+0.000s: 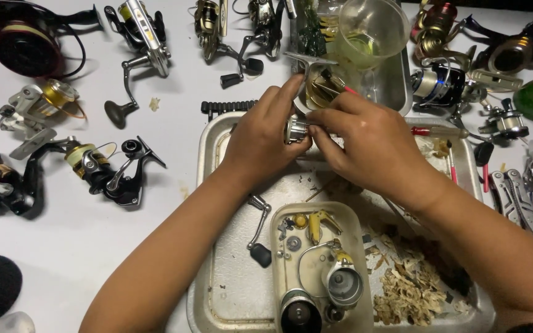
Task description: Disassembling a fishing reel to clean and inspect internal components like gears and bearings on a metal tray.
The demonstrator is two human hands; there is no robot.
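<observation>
My left hand (260,139) grips a small silver reel part (294,128) above a metal tray (217,246). My right hand (365,145) meets it from the right, fingertips pinching at the same part; what lies under those fingers is hidden. Just beyond the hands sits a small round tin (322,86) with gold-coloured pieces and a red-tipped tool. In the near half of the tray a clear plastic box (319,271) holds a spool, gears, a bail wire and yellow parts. A reel handle (257,231) lies left of the box.
Several fishing reels (103,169) lie on the white table at the left, back and right. A clear plastic cup (371,31) stands in a metal container at the back. Pliers (525,197) and red-handled tools lie at right. Wood shavings (408,290) pile in the tray.
</observation>
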